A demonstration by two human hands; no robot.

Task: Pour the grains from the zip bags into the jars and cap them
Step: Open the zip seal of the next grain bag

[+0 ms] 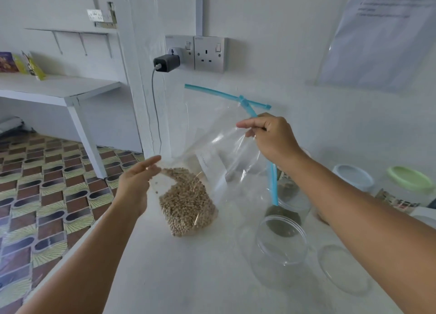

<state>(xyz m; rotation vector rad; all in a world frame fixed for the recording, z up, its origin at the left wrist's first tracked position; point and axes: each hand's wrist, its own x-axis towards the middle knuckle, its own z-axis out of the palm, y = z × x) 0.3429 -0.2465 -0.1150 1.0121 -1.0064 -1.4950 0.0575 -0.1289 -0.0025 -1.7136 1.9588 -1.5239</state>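
while both hands (135, 184) (271, 136) pinch zip bag (212, 153) holding grains (186, 202), open jar (280, 240) stands empty.

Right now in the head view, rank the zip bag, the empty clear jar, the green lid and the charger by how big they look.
1. zip bag
2. empty clear jar, though it is nearest the camera
3. green lid
4. charger, though farthest, so unsure
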